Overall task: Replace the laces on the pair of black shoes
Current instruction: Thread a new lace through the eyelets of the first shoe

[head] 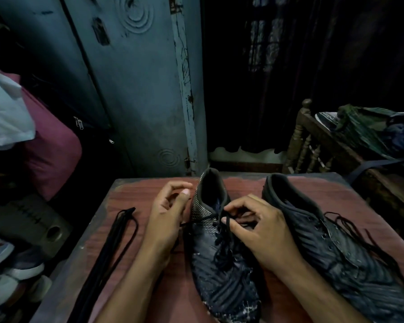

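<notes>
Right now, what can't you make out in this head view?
- Toe of the right shoe: cut off by the bottom right corner.
- Eyelet being worked on the left shoe: covered by the right hand.
- Whether the left hand pinches the lace: its thumb blocks the fingertips.
- Near end of the spare laces: lost in shadow at the table edge.

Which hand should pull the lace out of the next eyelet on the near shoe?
Probably the right hand: its fingertips already pinch the lace over the eyelets of the left shoe. The left hand sits beside the shoe, holding the lace's loose end out to the side.
</notes>
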The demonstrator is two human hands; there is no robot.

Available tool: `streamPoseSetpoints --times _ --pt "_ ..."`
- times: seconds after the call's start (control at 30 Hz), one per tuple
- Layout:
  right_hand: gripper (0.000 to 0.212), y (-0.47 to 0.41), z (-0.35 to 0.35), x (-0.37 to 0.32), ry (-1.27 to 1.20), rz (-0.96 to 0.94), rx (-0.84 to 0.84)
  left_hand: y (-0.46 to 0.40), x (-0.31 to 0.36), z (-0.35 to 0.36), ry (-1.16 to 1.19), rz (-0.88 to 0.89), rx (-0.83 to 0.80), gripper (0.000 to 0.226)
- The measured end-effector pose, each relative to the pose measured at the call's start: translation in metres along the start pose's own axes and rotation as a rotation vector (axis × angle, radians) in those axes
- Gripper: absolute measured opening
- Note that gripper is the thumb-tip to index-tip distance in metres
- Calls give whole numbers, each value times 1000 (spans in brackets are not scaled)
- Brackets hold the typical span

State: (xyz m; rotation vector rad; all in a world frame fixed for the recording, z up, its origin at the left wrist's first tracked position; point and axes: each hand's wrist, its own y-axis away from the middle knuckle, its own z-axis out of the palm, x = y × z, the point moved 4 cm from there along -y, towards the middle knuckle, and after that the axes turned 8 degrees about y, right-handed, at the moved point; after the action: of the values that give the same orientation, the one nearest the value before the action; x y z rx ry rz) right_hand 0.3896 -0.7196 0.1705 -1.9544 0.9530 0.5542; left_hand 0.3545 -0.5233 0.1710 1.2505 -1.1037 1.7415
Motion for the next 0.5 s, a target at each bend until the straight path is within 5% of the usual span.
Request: streamPoseSetpoints --times 0.1,0.2,0.37,0.5 --pt "19 0 0 0 10 1 -3 2 6 -3 -426 137 -294 20" --pt "15 0 1 0 17 2 1 2 9 -8 -639 251 -330 29" --pt "2 1 -1 -2 -33 -8 24 -1 8 -9 -660 314 -203 17" --pt "7 0 -2 -4 -71 -23 29 1 -2 -2 -411 184 -172 19"
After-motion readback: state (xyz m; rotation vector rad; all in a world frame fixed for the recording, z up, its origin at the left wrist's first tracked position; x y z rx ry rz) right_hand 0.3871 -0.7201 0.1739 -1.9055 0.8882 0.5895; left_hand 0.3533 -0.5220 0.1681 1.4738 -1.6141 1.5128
